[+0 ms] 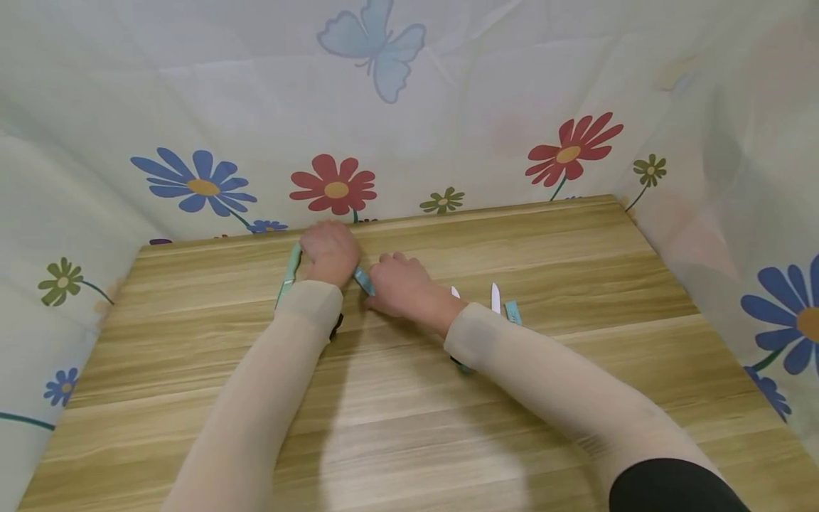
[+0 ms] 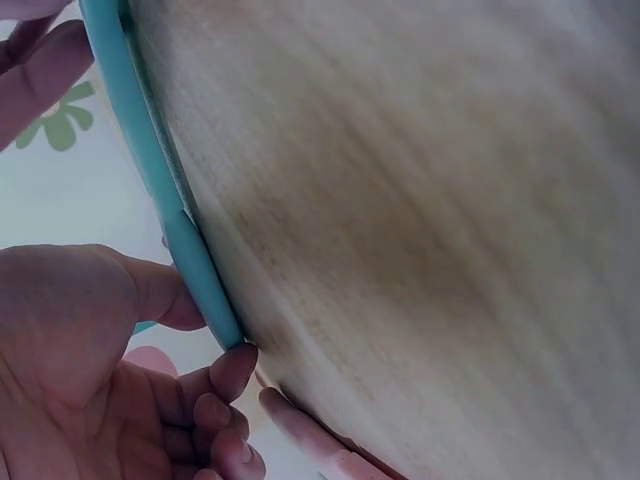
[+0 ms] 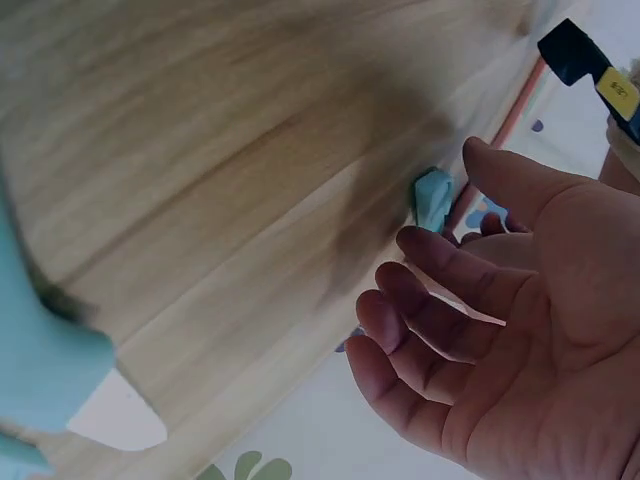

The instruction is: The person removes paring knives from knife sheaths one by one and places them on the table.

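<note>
My left hand (image 1: 330, 249) is near the table's back edge, thumb and index finger pinching one end of a slim turquoise knife (image 2: 205, 280). No bare blade shows on it. Its other part (image 1: 364, 281) reaches across toward my right hand (image 1: 403, 284). In the right wrist view, the right hand's fingers are loosely bent and spread, with a turquoise end (image 3: 433, 198) just beyond thumb and index finger. A green knife (image 1: 291, 267) lies left of my left hand, partly hidden by that forearm.
Right of my right wrist lie a white blade (image 1: 495, 298), another white blade tip (image 1: 455, 291) and a turquoise cover (image 1: 513, 313), partly hidden by the sleeve. A flowered curtain (image 1: 256, 107) stands behind the wooden table (image 1: 397, 412).
</note>
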A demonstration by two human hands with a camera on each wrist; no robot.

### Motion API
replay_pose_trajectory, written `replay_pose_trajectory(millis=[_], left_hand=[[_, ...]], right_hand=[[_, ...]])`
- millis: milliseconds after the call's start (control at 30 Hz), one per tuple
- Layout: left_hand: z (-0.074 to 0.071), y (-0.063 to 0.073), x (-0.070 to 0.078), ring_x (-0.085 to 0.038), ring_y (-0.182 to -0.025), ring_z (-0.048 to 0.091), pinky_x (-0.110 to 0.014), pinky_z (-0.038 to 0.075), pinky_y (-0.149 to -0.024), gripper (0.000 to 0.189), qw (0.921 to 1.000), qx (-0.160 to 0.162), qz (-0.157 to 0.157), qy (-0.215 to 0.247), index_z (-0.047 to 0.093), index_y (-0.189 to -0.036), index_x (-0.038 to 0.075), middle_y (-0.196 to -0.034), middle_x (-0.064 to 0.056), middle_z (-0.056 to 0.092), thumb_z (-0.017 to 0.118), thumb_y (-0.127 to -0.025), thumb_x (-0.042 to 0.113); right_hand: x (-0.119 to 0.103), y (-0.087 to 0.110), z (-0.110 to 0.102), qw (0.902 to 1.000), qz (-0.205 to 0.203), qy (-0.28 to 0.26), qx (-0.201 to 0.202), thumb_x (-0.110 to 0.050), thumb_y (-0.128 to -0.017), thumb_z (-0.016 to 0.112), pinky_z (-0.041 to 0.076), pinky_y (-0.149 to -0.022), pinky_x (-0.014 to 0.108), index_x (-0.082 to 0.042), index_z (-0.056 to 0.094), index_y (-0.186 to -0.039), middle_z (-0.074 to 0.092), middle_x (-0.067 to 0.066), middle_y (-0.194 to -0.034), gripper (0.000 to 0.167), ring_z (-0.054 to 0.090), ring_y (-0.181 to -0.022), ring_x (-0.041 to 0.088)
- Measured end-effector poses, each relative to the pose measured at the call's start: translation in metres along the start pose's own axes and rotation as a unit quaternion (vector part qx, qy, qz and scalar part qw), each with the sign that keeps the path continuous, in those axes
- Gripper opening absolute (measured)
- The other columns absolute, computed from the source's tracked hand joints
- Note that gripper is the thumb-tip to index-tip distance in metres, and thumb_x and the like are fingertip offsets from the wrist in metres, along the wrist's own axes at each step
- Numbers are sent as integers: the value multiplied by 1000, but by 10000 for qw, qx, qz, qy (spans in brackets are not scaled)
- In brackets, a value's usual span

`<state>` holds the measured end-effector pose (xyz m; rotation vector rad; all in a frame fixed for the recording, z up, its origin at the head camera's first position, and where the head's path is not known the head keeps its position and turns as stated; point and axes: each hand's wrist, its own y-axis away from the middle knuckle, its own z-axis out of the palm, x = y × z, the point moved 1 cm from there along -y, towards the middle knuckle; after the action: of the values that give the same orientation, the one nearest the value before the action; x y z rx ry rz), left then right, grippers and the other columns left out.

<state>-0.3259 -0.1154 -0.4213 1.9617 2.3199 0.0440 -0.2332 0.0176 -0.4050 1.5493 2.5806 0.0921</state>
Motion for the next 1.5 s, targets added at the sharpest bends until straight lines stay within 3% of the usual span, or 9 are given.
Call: replay_pose_trajectory(millis=[433,633,833,967,1200,1500], left_hand=[[1,2,1,-29,-87,66,-38,52,-74,28,9997,-66,-22,220,64,-103,-3,-93,-15,63,50,-106,21],[-4,5,0,-28,-87,67,-40,54,-77,28,9987,-53,-99,500,67,-93,1,-92,-14,66,49,-105,20],[-14,13,-4,-31,-85,68,-46,57,-79,29,9957,32,23,922,64,-88,1,-91,-15,63,52,-103,22],[-22,15,-7,-30,-81,67,-46,57,-74,31,9899,17,77,1415,64,-85,3,-88,-14,63,53,-102,26],[-35,14,-12,-23,-69,55,-34,46,-55,38,9717,-431,2,2323,64,-87,7,-85,-9,60,56,-101,41],[-44,20,-18,-27,-83,57,-36,50,-70,42,9476,-249,226,3177,66,-95,3,-99,-14,63,57,-103,44]], right_hand=[[-2,-7,5,9996,192,-57,-211,-36,-102,68,54,-93,50,-15,66,-94,64,7,-111,22,61,-107,28],[2,-4,1,9995,220,-177,-138,-30,-100,68,54,-89,50,-16,65,-85,64,6,-104,21,62,-99,27],[7,0,-5,9992,307,-256,-85,-31,-100,70,55,-85,46,-14,63,-89,63,5,-102,21,59,-92,23],[11,2,-9,9990,380,-248,-55,-33,-101,69,56,-76,42,-14,64,-90,61,4,-98,23,59,-87,21],[19,9,-15,9985,440,-310,55,-35,-100,71,55,-68,37,-12,64,-94,61,4,-97,24,60,-83,20],[27,21,-21,9966,315,-683,328,-28,-100,73,54,-64,33,-8,65,-95,60,5,-97,22,59,-81,19]])
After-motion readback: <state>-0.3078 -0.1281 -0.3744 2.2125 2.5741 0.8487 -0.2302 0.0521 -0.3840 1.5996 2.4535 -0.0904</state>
